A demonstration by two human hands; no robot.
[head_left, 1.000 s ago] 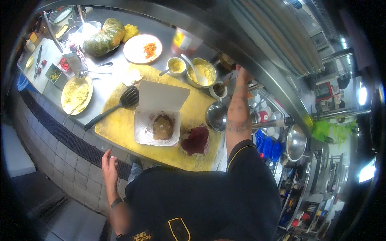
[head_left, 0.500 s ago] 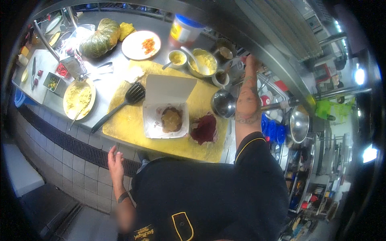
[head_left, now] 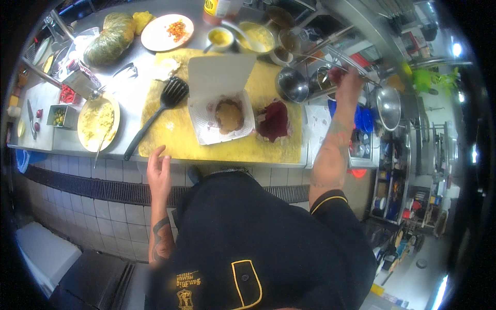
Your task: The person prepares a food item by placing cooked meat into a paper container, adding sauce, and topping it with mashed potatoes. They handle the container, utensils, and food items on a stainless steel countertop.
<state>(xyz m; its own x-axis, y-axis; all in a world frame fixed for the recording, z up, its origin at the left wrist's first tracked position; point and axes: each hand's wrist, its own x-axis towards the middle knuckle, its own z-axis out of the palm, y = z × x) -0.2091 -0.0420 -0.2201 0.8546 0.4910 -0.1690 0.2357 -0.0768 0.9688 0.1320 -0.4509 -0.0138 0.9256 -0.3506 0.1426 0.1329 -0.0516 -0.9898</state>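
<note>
My left hand (head_left: 159, 168) is held by the counter's front edge, fingers stretched out, holding nothing, just below a black slotted turner (head_left: 174, 94). My right hand (head_left: 350, 82) reaches out at the right, its fingers closed near a blurred reddish thing (head_left: 337, 76); what exactly it grips cannot be made out. Between the hands, an open white takeaway box (head_left: 221, 70) with a brown-topped round patty (head_left: 229, 117) stands on a yellow cutting board (head_left: 178, 142). Beside the box lies a dark red patch of food (head_left: 274, 120) on a light, ragged-edged base.
A steel bowl (head_left: 292, 84) stands at the board's right corner. Behind are a bowl of yellow mash (head_left: 256, 36), a small cup (head_left: 219, 38), a plate with orange bits (head_left: 167, 32) and a green pumpkin (head_left: 109, 40). A plate of yellow food (head_left: 98, 121) stands left.
The view has shifted, so the counter sits higher in it. My right hand has moved rightward, away from the bowls. My left hand has come up closer to the board's front edge.
</note>
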